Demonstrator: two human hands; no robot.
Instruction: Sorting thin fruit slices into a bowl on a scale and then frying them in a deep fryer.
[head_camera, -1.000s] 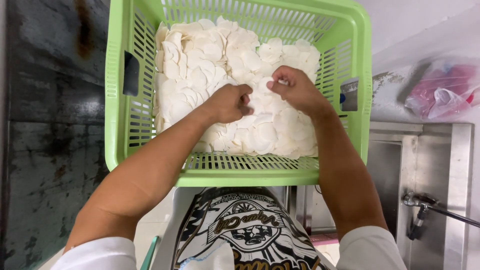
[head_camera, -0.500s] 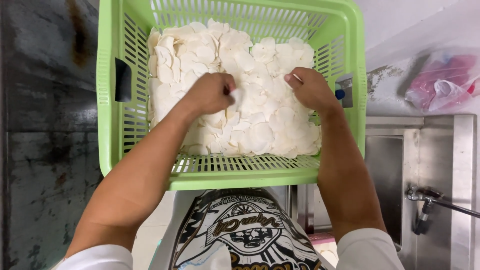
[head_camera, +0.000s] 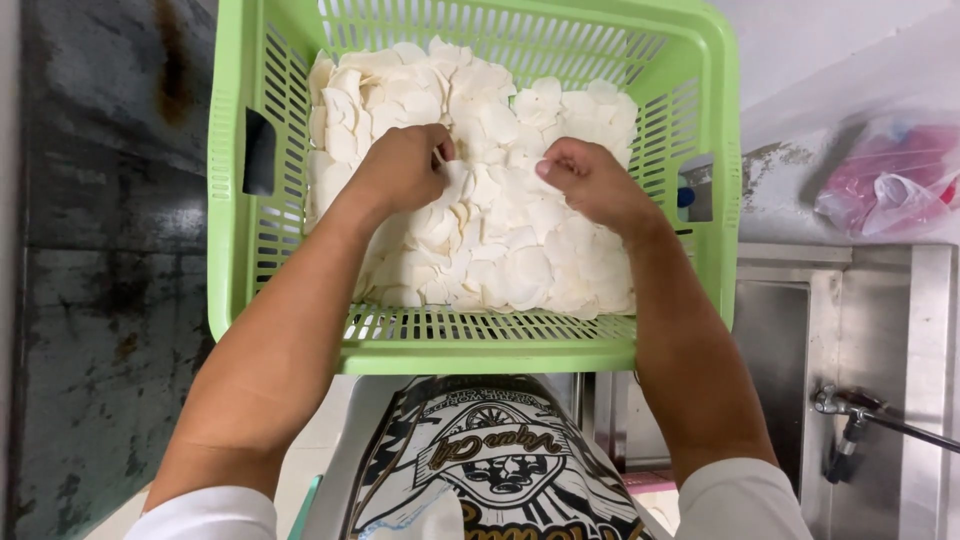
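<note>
Head view, the only one I've got: a green basket (head_camera: 470, 340) full of thin white slices (head_camera: 500, 230), heaped nearly wall to wall inside it. My left hand (head_camera: 400, 170) sits on the pile toward the basket's left side, fingers curled and pinching a slice or two at the tips. My right hand (head_camera: 590, 180) is on the pile toward the right wall, fingers curled in; can't tell if it's actually gripping anything.

The slices look light, thin and probably brittle or a bit slick, so I'd say lift by the edges with fingertips, or scoop loosely, no squeezing.

Right of the basket there's a steel surface (head_camera: 850, 300) with a tap (head_camera: 850, 410) lower down, and a pink bag (head_camera: 890, 180) above it. Left of the basket is a dark, stained wall (head_camera: 110, 250).
</note>
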